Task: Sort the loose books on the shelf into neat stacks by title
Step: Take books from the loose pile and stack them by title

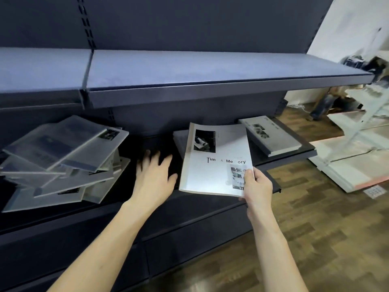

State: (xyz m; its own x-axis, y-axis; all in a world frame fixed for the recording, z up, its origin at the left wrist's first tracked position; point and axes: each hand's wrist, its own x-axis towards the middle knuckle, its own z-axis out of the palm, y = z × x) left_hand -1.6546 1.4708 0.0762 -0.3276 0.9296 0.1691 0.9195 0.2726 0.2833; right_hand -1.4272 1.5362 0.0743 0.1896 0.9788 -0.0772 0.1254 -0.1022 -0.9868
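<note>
My right hand [255, 186] grips the lower right corner of a white book [214, 165] with "Time & Memory" on its cover, holding it over the dark middle shelf [290, 157]. Another pale book [180, 140] peeks out from beneath it. My left hand [153, 175] hovers with fingers spread over the bare shelf to the left of the white book, holding nothing. A messy pile of several grey books [61, 161] lies at the shelf's left end. A neat grey stack [271, 135] rests at the right end.
An upper blue-grey shelf [189, 70] overhangs the working shelf. A lower dark shelf [189, 224] juts out below my arms. Wooden floor [315, 228] lies to the right, with white boards [353, 171] and clutter [357, 81] near the wall.
</note>
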